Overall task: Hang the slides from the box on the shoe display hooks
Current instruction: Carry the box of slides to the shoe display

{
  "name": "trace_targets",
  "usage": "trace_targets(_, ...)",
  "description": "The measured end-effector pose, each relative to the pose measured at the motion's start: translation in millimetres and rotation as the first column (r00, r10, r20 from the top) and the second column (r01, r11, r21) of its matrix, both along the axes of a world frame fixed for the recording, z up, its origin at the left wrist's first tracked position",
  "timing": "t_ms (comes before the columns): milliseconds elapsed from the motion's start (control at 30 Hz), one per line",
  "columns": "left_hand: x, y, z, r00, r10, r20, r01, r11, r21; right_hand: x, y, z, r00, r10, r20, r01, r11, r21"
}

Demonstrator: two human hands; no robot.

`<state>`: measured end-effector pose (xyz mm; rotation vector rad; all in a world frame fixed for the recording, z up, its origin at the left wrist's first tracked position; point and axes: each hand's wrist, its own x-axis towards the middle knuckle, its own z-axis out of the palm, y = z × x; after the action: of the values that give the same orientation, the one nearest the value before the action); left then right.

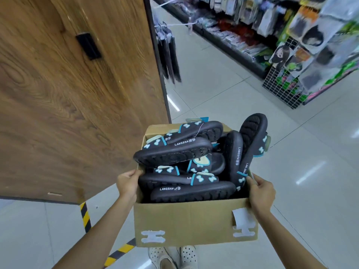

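Head view: a cardboard box (194, 220) of dark slides (174, 150) carried in a shop aisle.
Left hand (128, 183) and right hand (261, 193) grip its side rims.

Open cardboard box (194, 220) heaped with black slides (174, 152).

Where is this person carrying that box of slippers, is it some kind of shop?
Most likely a retail shop aisle. Packaged goods hang in rows on shelving along a tiled floor, a wire grid rack holds more hanging packets, and the cardboard box is full of tagged black slides, apparently stock.
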<state>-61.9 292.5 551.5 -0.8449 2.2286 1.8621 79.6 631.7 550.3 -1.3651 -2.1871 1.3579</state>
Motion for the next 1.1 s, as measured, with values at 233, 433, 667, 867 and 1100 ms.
trace_targets(233, -29, 79, 6, 0.992, -0.117, 0.039, 0.117, 0.993, 0.010, 16, 52, 12, 0.986, -0.160, 0.041, 0.159, 0.987, 0.011)
trace_targets(433, -84, 148, -6, 0.972, -0.217, 0.088, 0.216, 0.976, 0.023, -9, 101, 9, 0.957, -0.271, 0.100, 0.269, 0.963, 0.026)
trace_targets(667, -172, 237, 0, 0.950, -0.297, 0.100, 0.300, 0.954, -0.022, -79, 168, 19, 0.921, -0.343, 0.186, 0.342, 0.939, 0.036)
trace_targets(867, -246, 306, 7, 0.935, -0.343, 0.088, 0.348, 0.936, -0.048, -147, 230, 30, 0.922, -0.348, 0.169, 0.349, 0.937, 0.028)
trace_targets(1100, -339, 388, -5, 0.935, -0.332, 0.129, 0.349, 0.927, -0.141, -239, 318, 25, 0.937, -0.312, 0.155, 0.316, 0.949, 0.002)
